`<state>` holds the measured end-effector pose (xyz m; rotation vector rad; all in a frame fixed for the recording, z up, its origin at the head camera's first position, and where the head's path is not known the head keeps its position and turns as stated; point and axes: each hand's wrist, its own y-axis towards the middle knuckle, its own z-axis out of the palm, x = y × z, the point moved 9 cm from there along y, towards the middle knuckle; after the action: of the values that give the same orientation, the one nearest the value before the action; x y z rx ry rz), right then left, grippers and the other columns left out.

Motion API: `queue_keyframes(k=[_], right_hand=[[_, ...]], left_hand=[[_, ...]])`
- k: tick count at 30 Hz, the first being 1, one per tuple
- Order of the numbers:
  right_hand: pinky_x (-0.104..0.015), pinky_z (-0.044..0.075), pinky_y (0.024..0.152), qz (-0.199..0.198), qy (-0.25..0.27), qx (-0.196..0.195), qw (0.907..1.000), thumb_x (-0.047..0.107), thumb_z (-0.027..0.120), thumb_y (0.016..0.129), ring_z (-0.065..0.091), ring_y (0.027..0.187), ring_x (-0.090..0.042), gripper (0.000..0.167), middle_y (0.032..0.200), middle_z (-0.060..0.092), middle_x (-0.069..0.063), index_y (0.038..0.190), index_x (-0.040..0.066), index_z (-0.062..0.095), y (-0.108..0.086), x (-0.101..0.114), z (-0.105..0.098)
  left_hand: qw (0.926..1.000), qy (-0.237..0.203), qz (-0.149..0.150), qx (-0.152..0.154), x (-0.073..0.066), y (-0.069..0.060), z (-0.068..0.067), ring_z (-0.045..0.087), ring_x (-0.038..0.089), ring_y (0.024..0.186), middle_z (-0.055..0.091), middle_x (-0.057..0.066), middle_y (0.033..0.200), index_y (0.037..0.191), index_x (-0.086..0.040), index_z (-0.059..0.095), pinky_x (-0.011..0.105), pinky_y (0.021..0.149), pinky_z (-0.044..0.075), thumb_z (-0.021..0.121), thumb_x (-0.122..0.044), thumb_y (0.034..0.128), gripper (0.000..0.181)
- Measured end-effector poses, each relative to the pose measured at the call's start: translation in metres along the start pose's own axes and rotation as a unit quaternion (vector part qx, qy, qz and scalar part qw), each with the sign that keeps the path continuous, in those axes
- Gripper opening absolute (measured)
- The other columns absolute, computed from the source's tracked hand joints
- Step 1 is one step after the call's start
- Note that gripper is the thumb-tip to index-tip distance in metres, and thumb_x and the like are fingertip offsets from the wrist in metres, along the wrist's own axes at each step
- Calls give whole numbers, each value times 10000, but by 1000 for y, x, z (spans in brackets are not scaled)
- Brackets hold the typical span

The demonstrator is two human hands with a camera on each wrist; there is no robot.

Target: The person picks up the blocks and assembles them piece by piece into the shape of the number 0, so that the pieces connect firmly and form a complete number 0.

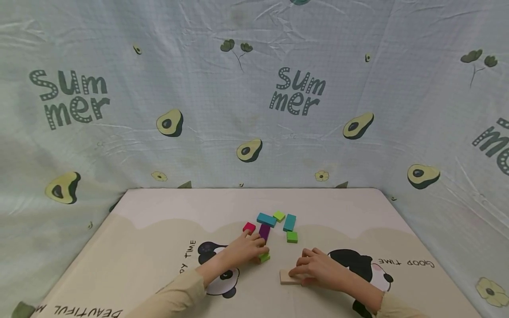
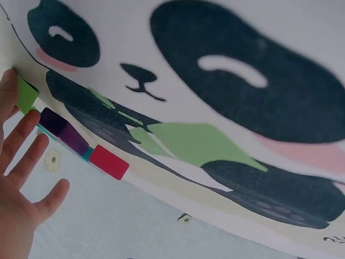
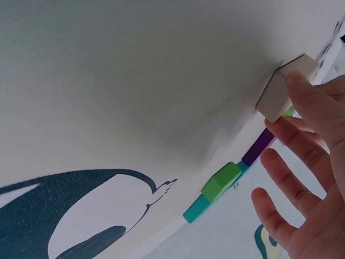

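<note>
At the near end of the block group, my left hand [image 1: 245,248] pinches a green block [image 1: 264,257] between thumb and index finger, its other fingers spread. The left wrist view shows that green block [image 2: 27,96] at the fingertips. A purple block [image 1: 264,232] and a red block [image 1: 249,227] lie just beyond this hand. On the right, my right hand [image 1: 321,270] holds a plain wooden block [image 1: 289,277] low at the table. In the right wrist view, thumb and index finger grip the wooden block [image 3: 285,89], and the remaining fingers stand apart from it.
Farther back lie two blue blocks, one lengthwise [image 1: 290,222] and one crosswise [image 1: 266,219]. A light green block [image 1: 279,216] sits between them, and another green block [image 1: 292,237] is nearer. The panda-print tabletop [image 1: 159,229] meets a printed curtain [image 1: 207,132] behind.
</note>
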<state>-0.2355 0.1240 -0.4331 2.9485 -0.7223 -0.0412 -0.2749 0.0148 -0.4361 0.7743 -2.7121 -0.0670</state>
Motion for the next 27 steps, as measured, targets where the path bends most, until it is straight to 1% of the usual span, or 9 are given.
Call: queue_keyframes(k=[3, 7, 10, 14, 19, 24, 27], right_hand=[[-161, 323, 669, 35, 9, 27, 10000, 284, 670, 768, 419, 799, -32, 293, 905, 631, 146, 1054, 323, 626, 0, -1, 0], [-164, 327, 669, 78, 39, 56, 9999, 290, 671, 764, 421, 801, -34, 294, 902, 631, 139, 1054, 320, 629, 1, -1, -1], [-163, 328, 667, 91, 48, 59, 9999, 290, 675, 761, 421, 798, -33, 293, 897, 632, 139, 1049, 318, 634, 1, -1, -1], [-165, 328, 668, 76, 66, 90, 9999, 290, 672, 765, 422, 802, -36, 292, 906, 633, 139, 1053, 315, 632, 1, -1, 1], [-173, 334, 674, 125, 99, 168, 9997, 293, 668, 769, 424, 808, -34, 296, 921, 633, 140, 1060, 323, 627, 2, -3, 4], [-163, 320, 662, 177, 130, 161, 9996, 291, 671, 767, 416, 791, -28, 284, 909, 634, 144, 1047, 323, 634, 2, -4, 4], [-158, 310, 652, 155, 135, 125, 9997, 284, 673, 766, 413, 781, -26, 280, 902, 635, 144, 1041, 318, 637, 2, -2, 2]], left_hand=[[9999, -23, 23, 97, -2, -1, -1, 478, 100, 981, 586, -77, 1007, 1075, -297, 600, 297, 851, 420, 584, -411, 786, 311], [9994, -242, 121, 225, -7, -3, -3, 474, 108, 1034, 587, -85, 1059, 1088, -288, 599, 394, 926, 415, 577, -407, 784, 327], [9990, -320, 241, 180, -13, -4, -7, 481, 101, 1034, 590, -96, 1060, 1084, -281, 594, 437, 935, 413, 572, -405, 785, 324], [9993, -178, 312, 99, -19, -5, -11, 490, 84, 996, 592, -111, 1032, 1070, -291, 591, 401, 925, 423, 555, -431, 784, 321], [9994, -13, 325, 112, -24, -5, -13, 481, 65, 936, 597, -128, 990, 1033, -304, 602, 324, 889, 410, 536, -474, 774, 317], [9989, -119, 453, 2, -28, -1, -13, 477, 56, 904, 605, -134, 955, 998, -304, 622, 285, 841, 395, 547, -487, 771, 302], [9986, -217, 473, 71, -31, 1, -12, 481, 55, 919, 610, -132, 966, 1003, -301, 629, 277, 843, 391, 549, -474, 779, 293]])
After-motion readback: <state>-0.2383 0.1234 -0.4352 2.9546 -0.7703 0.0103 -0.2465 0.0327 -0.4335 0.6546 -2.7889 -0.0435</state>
